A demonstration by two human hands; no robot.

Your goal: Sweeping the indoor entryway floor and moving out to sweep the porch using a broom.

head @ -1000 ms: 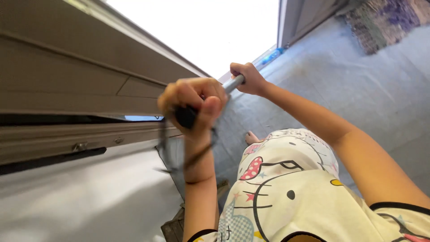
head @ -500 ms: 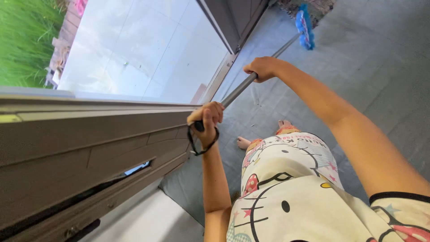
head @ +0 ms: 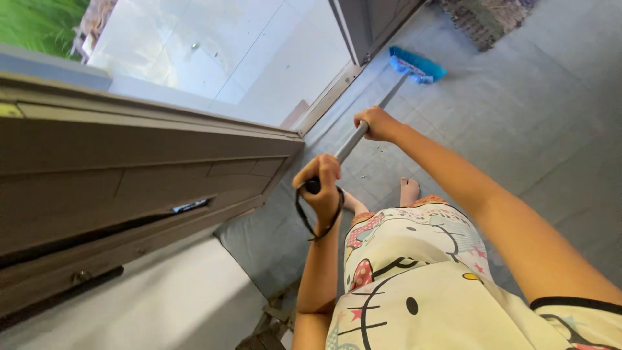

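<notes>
We see the left hand clenched around the black top end of the broom handle, thumb up, with a black wrist loop hanging from that end and circling below the fist. Further down the same shaft the right hand is wrapped around the grey metal part, knuckles facing us, so both grips are closed on the one handle. The handle runs away from us at a slant, from the left fist up through the right fist and on to the blue broom head, which rests on the grey tiled floor just beside the threshold of the open doorway.

Between the two hands and the floor we see small specks of dirt lying on the tiles near the shaft. A bare foot stands on the floor just below the right forearm, and a pale printed shirt fills the lower right. To the left, a brown panelled door leaf stands close to the left fist, apart from it. Beyond the threshold lie light paving and a strip of green grass. A patterned mat lies at the far edge of the floor, near the broom head but not touching it.
</notes>
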